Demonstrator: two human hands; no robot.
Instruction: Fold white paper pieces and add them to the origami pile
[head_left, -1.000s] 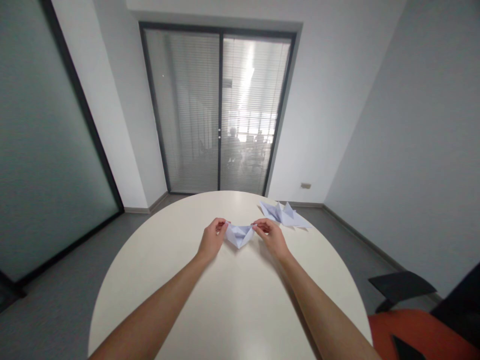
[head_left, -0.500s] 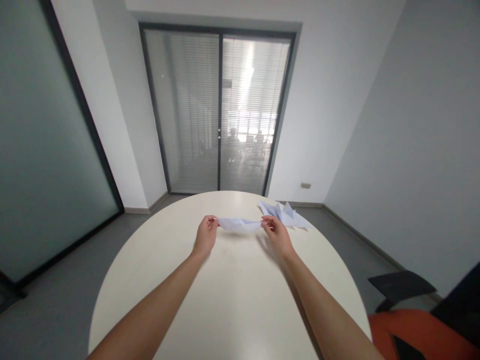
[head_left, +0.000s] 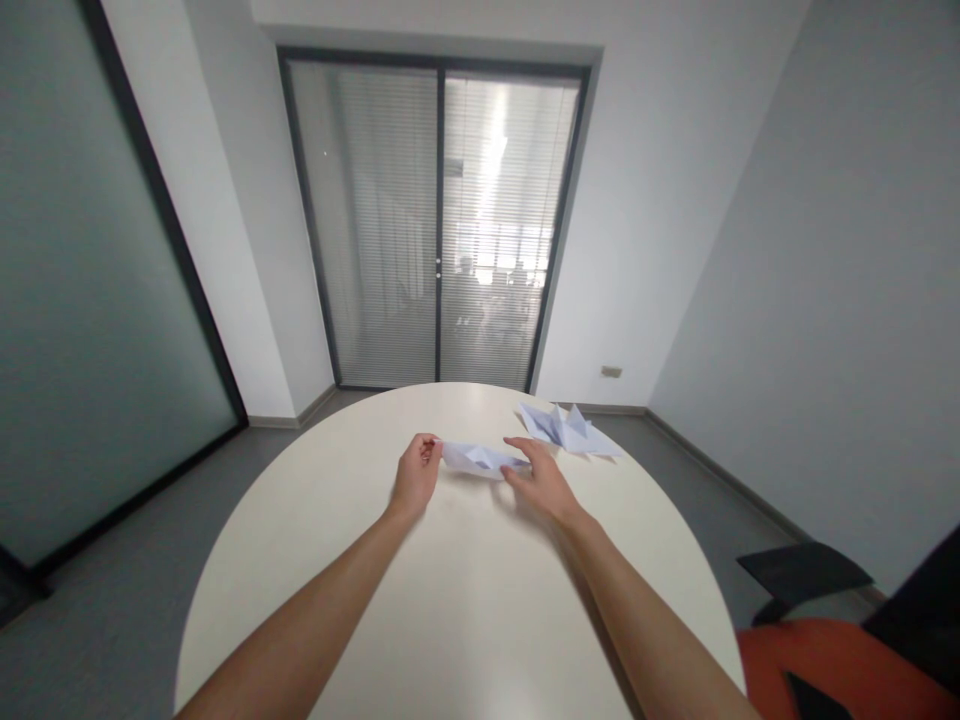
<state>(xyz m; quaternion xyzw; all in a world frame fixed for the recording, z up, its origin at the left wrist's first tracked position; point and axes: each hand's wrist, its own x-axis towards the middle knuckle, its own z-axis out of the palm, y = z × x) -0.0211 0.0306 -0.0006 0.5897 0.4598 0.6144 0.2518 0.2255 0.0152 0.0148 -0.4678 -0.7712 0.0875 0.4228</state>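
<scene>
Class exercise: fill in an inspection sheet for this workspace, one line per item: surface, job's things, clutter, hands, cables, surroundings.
Surface: round white table, bare near the person.
Job's things: folded paper, white, stretched flat between both hands.
Clutter: paper pile, folded shapes, lying beyond the right hand.
Hands: left hand pinches the paper's left end; right hand is at its right end, fingers spread.
Cables: nothing seen.
Surroundings: glass doors with blinds; orange chair at right.
</scene>
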